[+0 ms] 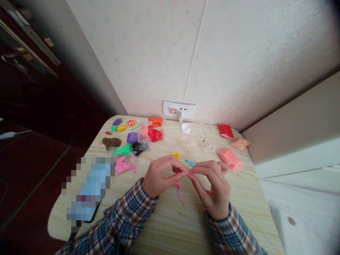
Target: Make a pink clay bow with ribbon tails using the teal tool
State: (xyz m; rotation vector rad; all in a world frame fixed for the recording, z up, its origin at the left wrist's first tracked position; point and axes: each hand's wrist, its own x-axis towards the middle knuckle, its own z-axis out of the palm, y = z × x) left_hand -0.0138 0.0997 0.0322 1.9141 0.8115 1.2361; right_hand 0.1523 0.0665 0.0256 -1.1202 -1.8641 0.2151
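Left hand: fingers pinched on pink bit
Right hand: fingers pinched on same bit
Pink bit: between both hands' fingertips, above table
Pink strand: 7 o'clock of bit
Blue tools: 12 o'clock, near
Yellow piece: 11 o'clock
Pink bag: 9 o'clock, well apart

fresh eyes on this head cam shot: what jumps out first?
The left hand and right hand, fingertips meeting over the table on a small pink piece, with a pink strand showing just below. Then the bright packets clustered beyond the left hand, and the pixelated patch at the table's left.
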